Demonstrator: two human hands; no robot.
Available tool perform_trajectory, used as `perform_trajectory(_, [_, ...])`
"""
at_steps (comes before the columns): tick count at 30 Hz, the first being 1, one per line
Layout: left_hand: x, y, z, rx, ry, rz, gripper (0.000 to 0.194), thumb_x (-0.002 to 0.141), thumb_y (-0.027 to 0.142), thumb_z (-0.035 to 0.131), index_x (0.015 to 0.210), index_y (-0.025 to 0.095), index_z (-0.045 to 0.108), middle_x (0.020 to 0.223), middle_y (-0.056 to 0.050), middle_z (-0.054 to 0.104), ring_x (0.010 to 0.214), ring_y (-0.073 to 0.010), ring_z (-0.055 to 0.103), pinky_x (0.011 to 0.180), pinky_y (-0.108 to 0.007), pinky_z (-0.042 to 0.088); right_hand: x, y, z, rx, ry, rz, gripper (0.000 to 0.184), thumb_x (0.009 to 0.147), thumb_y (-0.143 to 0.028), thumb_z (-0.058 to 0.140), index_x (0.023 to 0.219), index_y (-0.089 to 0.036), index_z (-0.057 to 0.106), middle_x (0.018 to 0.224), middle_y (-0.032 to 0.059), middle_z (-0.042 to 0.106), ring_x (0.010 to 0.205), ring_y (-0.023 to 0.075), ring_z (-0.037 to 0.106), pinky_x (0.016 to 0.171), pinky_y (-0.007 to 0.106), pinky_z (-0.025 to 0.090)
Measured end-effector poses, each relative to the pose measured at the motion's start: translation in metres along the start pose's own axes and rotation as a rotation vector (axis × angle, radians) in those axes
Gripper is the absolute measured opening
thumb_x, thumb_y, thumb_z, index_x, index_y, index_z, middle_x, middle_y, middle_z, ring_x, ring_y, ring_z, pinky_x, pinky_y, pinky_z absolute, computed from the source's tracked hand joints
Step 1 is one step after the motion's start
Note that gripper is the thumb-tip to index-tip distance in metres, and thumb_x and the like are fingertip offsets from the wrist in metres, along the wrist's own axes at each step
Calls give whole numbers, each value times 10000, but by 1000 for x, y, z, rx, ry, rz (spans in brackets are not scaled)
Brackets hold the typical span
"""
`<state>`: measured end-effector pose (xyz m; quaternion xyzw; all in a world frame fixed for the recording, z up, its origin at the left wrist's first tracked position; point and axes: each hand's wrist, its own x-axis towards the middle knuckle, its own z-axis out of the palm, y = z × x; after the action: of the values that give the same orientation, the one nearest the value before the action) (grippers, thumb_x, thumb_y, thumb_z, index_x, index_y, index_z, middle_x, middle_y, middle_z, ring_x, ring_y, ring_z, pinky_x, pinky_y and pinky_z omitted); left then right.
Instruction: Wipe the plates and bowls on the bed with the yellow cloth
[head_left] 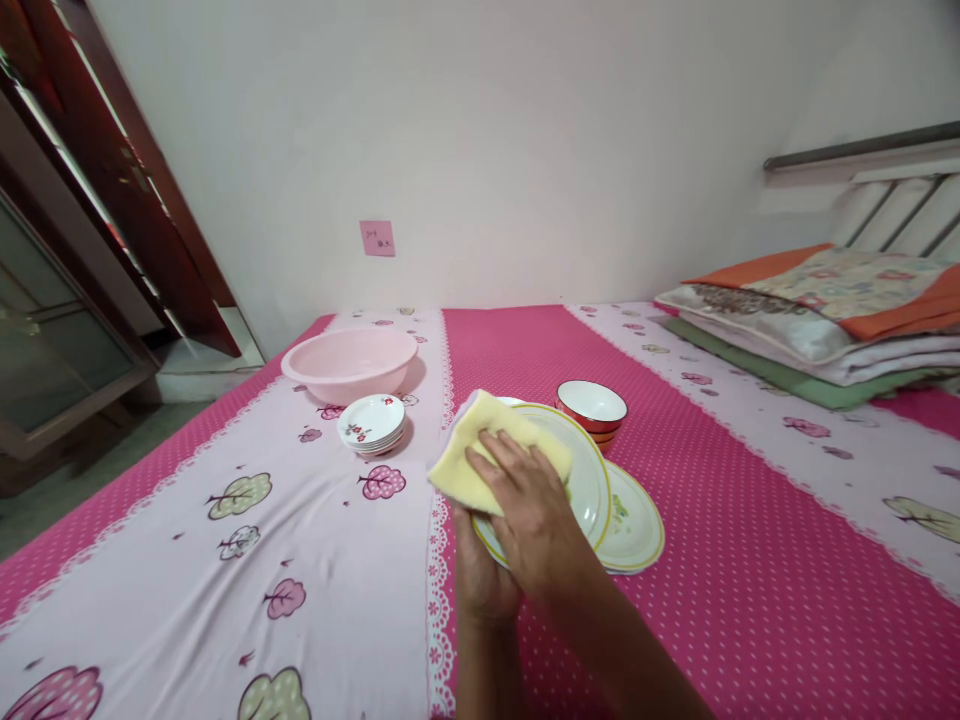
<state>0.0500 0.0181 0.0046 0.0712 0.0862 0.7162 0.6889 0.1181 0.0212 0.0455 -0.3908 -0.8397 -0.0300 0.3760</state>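
Observation:
A white plate [591,475] with a yellow-green rim is tilted up over the bed, gripped at its lower left edge by my left hand [484,580]. A folded yellow cloth [461,462] covers the left part of that plate and hangs past its edge. My right hand [534,510] lies across the cloth, pressing it on the plate with the fingers together; the thumb is hidden. Behind and to the right, a second plate [634,525] with a green print rests on the bedspread, partly covered by the held one. Several red bowls with white insides [592,403] stand stacked just beyond.
To the left is a stack of small flowered dishes [371,425], with a pink basin [349,365] behind it. Folded bedding [817,310] lies at the far right by a bed rail. The pink patterned bedspread [750,560] reaches the wall, where a pink note [377,238] hangs.

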Motion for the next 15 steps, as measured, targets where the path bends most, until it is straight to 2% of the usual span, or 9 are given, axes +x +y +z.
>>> perform_trajectory(3, [3,-3,3,9,-76,-57,625,1014,660,409,1376,231,683,1484,-122,637,1494,-288,453,1237,-448,364,0,19,-11,-94,20,65,693,883,-37,415,1560,-185,428,1633,134,451,1558,310,316,1248,619,233])
perform_trajectory(5, [5,-4,3,11,-88,-67,694,990,708,408,1368,199,691,1492,-143,626,1499,-311,441,1239,-469,355,-2,32,-18,-162,32,118,689,877,-27,416,1550,-175,443,1624,142,464,1552,323,328,1236,642,243])
perform_trajectory(7, [6,-3,2,-9,-43,-53,718,982,718,418,1402,190,664,1511,-158,606,1499,-328,437,1233,-496,359,-5,43,-22,-214,10,180,669,869,-16,413,1518,-159,491,1601,148,495,1533,340,364,1218,660,274])
perform_trajectory(10, [7,4,1,-47,46,20,722,984,703,437,1477,199,594,1541,-171,573,1490,-344,447,1212,-519,383,-10,50,-26,-232,-120,243,634,865,4,396,1460,-132,567,1570,160,534,1492,351,436,1190,646,357])
perform_trajectory(13, [7,14,1,-73,131,92,752,981,712,430,1512,195,551,1535,-187,573,1456,-359,488,1183,-536,415,-16,45,-30,-176,-249,198,561,884,-4,400,1380,-96,643,1505,189,593,1415,349,540,1151,589,452])
perform_trajectory(15, [8,20,-1,-82,176,132,768,976,723,422,1503,182,560,1495,-197,609,1412,-366,536,1162,-547,437,-23,35,-35,-111,-253,123,505,901,-22,411,1321,-95,681,1425,191,659,1340,335,612,1119,552,502])
